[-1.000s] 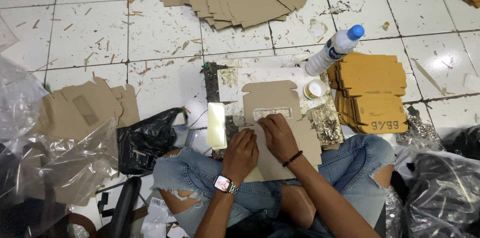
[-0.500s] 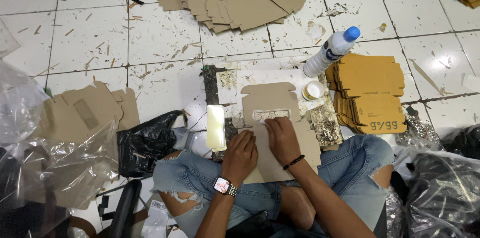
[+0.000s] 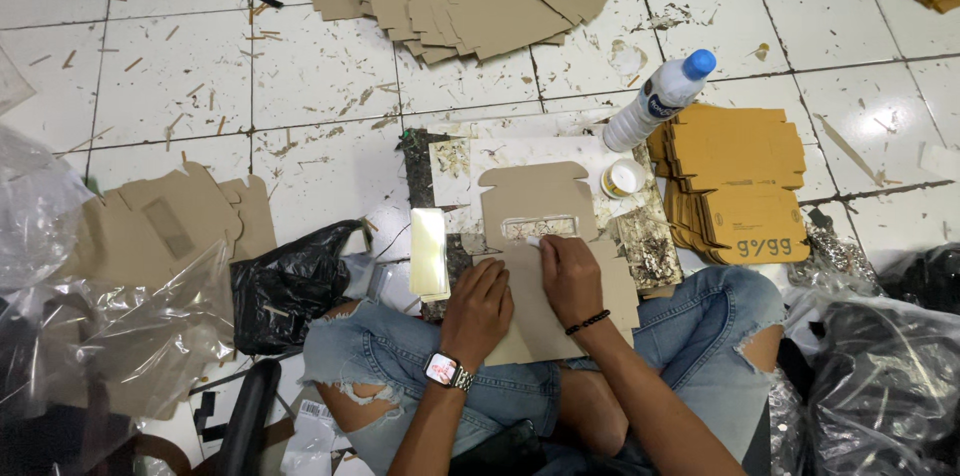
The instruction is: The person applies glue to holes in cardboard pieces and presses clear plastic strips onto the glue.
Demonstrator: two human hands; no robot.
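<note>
Littered white tile floor (image 3: 180,86). Die-cut cardboard blank (image 3: 545,266) lies long axis away from the sitter, window slot far end. Right hand (image 3: 570,276) fingertips press flat just below slot, nearer; left hand (image 3: 478,308) flat beside, holding blank down.

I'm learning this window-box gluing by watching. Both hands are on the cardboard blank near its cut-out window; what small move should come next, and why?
Probably slide the right hand along the lower edge of the window. Its fingertips sit at that edge, the left hand pins the cardboard blank flat below, and the strip stack lies untouched beside it, so pressing seems unfinished.
</note>
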